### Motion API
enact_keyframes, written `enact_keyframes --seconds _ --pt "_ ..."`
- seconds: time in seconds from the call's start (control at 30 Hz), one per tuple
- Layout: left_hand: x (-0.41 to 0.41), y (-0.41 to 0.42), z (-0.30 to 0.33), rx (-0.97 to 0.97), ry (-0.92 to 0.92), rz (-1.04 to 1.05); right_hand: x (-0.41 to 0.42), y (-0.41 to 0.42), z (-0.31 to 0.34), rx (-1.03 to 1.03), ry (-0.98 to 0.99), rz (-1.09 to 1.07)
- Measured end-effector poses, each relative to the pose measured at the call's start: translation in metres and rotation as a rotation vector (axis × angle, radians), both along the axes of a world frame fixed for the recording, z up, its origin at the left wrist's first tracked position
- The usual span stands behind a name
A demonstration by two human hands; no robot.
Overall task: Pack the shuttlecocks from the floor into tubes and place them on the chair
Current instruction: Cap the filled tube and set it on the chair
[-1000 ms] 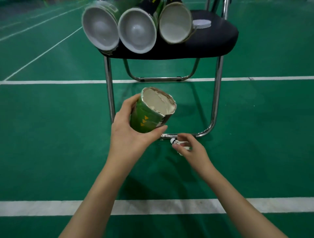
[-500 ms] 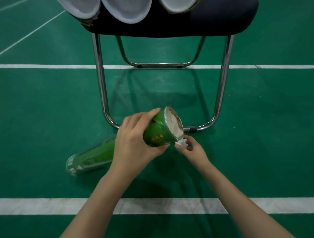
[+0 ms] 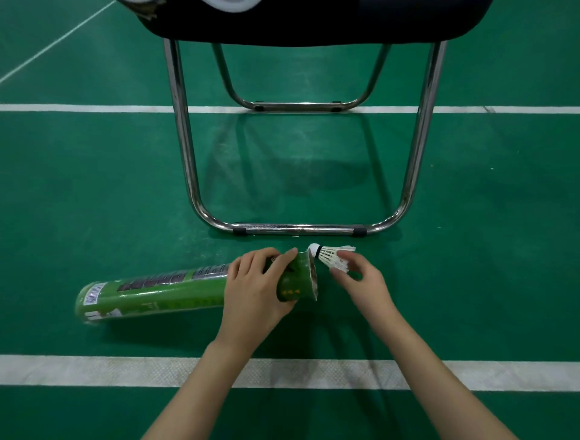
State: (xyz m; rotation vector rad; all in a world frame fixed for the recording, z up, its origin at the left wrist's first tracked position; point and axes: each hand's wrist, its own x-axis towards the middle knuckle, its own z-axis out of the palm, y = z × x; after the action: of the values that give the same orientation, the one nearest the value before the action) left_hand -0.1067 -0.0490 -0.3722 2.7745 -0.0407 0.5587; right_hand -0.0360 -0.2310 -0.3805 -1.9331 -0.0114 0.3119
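Note:
A long green shuttlecock tube [image 3: 157, 293] lies nearly flat on the green court floor, its torn open mouth pointing right. My left hand [image 3: 257, 285] grips the tube near that mouth. My right hand [image 3: 361, 278] pinches a white feather shuttlecock [image 3: 331, 254] by its skirt, with the cork end pointing left, just above and right of the tube's mouth. The black chair seat [image 3: 408, 22] fills the top edge, and the ends of other tubes [image 3: 230, 3] on it barely show.
The chair's chrome legs [image 3: 182, 125] and front floor bar [image 3: 298, 228] stand just beyond my hands. White court lines [image 3: 62, 370] cross the floor in front of me and behind the chair.
My left hand lowered the tube until it lies along the floor. My right hand lifted the shuttlecock and turned its cork toward the tube's mouth. The camera tilted down.

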Motion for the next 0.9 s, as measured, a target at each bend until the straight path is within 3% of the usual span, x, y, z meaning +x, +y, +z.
enact_keyframes --seconds 0.17,0.43,0.9 --pt "-0.002 -0.003 -0.005 0.028 0.021 0.006 -0.020 -0.008 0.017 0.093 -0.027 -0.071" --pt "-0.007 -0.008 -0.008 0.034 0.024 0.024 -0.046 -0.008 0.037 -0.037 -0.180 -0.034" --pt "-0.017 -0.025 -0.010 -0.001 0.006 -0.085 -0.068 0.026 0.039 0.122 0.018 -0.060"
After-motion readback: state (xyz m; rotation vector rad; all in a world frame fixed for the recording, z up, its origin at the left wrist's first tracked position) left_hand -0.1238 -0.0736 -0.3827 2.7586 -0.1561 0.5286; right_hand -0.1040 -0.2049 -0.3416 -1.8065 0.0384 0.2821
